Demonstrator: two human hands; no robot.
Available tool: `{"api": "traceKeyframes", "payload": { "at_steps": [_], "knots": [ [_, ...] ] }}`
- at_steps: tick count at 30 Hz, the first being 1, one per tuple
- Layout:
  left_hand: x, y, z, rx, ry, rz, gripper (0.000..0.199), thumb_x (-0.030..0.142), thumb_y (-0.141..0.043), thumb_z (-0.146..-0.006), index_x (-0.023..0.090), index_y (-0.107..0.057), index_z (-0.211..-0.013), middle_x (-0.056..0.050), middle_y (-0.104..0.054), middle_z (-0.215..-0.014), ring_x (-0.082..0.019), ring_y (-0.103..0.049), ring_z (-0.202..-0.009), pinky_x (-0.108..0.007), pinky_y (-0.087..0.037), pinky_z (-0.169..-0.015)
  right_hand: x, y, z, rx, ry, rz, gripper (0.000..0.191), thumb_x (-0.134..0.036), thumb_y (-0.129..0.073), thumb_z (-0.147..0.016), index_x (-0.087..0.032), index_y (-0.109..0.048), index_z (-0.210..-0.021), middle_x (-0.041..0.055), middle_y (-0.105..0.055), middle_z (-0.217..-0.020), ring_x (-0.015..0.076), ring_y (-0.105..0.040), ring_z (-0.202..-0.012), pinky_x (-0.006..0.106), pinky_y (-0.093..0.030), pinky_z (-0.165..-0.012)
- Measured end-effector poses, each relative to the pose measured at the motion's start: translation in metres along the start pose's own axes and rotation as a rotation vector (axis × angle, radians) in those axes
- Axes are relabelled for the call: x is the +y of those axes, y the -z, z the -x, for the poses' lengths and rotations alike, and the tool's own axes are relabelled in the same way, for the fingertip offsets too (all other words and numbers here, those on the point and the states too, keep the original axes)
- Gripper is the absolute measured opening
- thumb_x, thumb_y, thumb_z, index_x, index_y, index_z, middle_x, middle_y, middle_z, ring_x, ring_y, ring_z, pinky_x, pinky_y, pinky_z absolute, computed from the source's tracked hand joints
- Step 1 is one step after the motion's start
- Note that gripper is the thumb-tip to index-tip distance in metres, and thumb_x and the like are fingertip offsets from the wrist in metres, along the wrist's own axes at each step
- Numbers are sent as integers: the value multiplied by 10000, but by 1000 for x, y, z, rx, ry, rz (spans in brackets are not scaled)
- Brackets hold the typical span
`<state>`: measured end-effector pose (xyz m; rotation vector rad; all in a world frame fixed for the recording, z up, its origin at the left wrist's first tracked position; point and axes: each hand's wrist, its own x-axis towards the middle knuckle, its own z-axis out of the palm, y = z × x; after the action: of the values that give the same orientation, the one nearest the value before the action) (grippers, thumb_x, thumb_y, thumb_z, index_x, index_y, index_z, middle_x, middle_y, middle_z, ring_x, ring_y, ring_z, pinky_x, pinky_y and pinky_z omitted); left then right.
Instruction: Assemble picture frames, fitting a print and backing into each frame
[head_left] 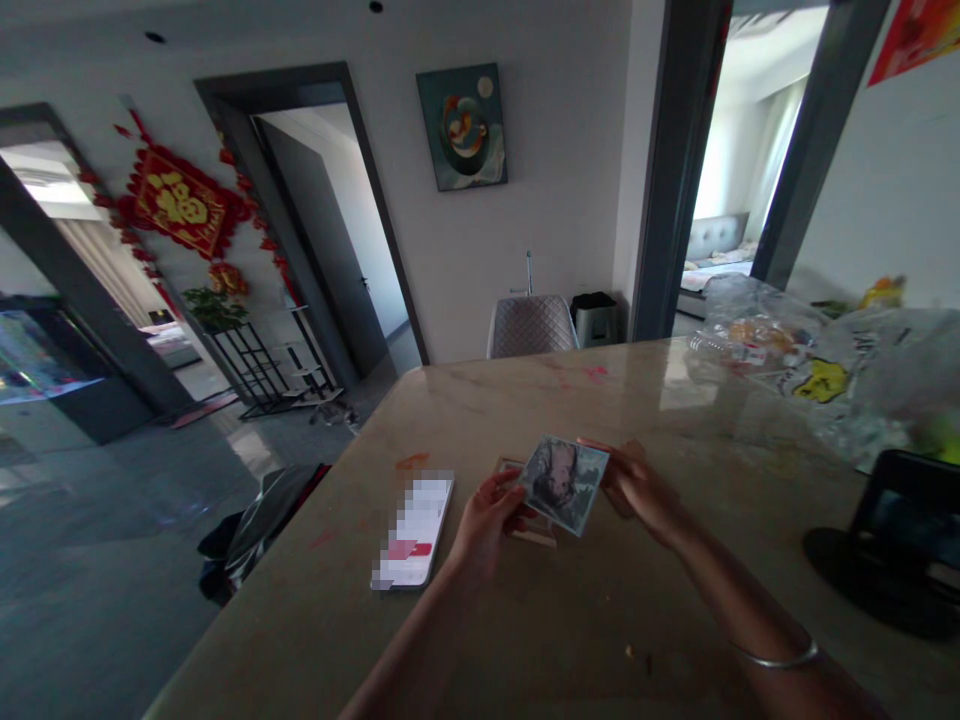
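Note:
A thin square picture panel (564, 484), with a grey and pinkish image on its face, is held tilted above the table. My left hand (487, 512) grips its left edge, thumb on the front. At its upper right corner, my right hand (630, 480) pinches the edge; some of those fingers are hidden behind the panel. Partly covered by the panel and my left fingers, a small light-brown frame-like piece (536, 533) lies on the table. A lit phone (416, 530) rests just left of my left hand.
The stone-topped table (585, 640) carries clear plastic bags (847, 350) at the far right and a black device on a round stand (892, 560) at the near right. Beyond the far edge stands a quilted chair (532, 327). A dark bag (266, 520) is beside the left edge.

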<state>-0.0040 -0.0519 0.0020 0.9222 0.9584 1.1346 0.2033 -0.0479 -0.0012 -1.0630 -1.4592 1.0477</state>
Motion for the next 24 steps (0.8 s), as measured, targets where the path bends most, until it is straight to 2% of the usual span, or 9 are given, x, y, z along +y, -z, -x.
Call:
{"api": "traceKeyframes", "payload": {
  "at_steps": [3, 6, 10, 13, 15, 19, 21, 22, 24],
  "knots": [
    [1, 1, 0, 48, -76, -87, 516, 332, -700, -585, 142, -495, -1019, 16, -627, -638, -95, -587, -514, -165, -408, -430, 4, -3, 0, -66, -113, -260, 479, -530, -396, -774, -214, -524, -1110, 79, -631, -1014, 204, -610, -862, 318, -498, -670],
    [1, 2, -1, 70, -112, -141, 465, 334, -683, -597, 116, -513, -971, -6, -634, -652, -101, -588, -521, -181, -429, -447, 5, -6, 1, -103, -164, -356, 457, -540, -408, -771, -190, -539, -1033, 85, -638, -931, 177, -620, -780, 262, -488, -584],
    [-2, 4, -4, 81, -132, -183, 392, 328, -662, -612, 119, -532, -916, -17, -640, -669, -105, -588, -526, -187, -431, -443, 2, -9, 3, -91, -176, -269, 363, -499, -553, -699, -171, -560, -853, 48, -632, -806, 150, -605, -709, 255, -476, -607],
    [-4, 5, -8, 93, -146, -239, 384, 336, -658, -600, 125, -548, -901, -13, -633, -651, -108, -579, -521, -186, -417, -423, 4, -11, 3, -17, -203, -173, 378, -506, -590, -647, -174, -563, -826, 36, -621, -795, 141, -589, -679, 249, -463, -595],
    [-4, 6, -9, 114, -162, -278, 370, 337, -656, -592, 128, -566, -883, -13, -629, -648, -104, -569, -520, -177, -400, -412, 7, -10, 2, 19, -216, -79, 370, -518, -581, -642, -179, -562, -789, 16, -601, -724, 122, -562, -614, 222, -431, -533],
    [-3, 9, -11, 155, -212, -348, 336, 347, -647, -584, 129, -607, -837, -10, -615, -613, -99, -546, -520, -171, -377, -417, 13, -10, 0, 51, -209, 26, 359, -537, -555, -650, -182, -508, -655, -62, -436, -473, 66, -402, -397, 197, -301, -394],
    [-3, 11, -13, 199, -235, -404, 308, 346, -638, -586, 133, -632, -808, -2, -602, -584, -89, -521, -499, -170, -366, -425, 14, -10, -1, 63, -182, 15, 364, -545, -539, -659, -182, -510, -667, -82, -379, -433, 56, -333, -350, 198, -257, -362],
    [-3, 13, -14, 226, -249, -438, 288, 341, -634, -588, 136, -642, -790, 2, -595, -574, -81, -503, -486, -169, -357, -427, 14, -11, -1, 60, -162, 8, 370, -549, -523, -671, -179, -521, -679, -80, -385, -431, 58, -331, -347, 200, -259, -358],
    [-3, 17, -16, 269, -278, -491, 256, 328, -624, -593, 139, -657, -763, 6, -586, -570, -69, -469, -467, -167, -337, -426, 12, -13, 0, 25, -96, 3, 386, -547, -484, -707, -167, -558, -705, -44, -474, -474, 78, -417, -397, 209, -328, -398]
  ]
}}
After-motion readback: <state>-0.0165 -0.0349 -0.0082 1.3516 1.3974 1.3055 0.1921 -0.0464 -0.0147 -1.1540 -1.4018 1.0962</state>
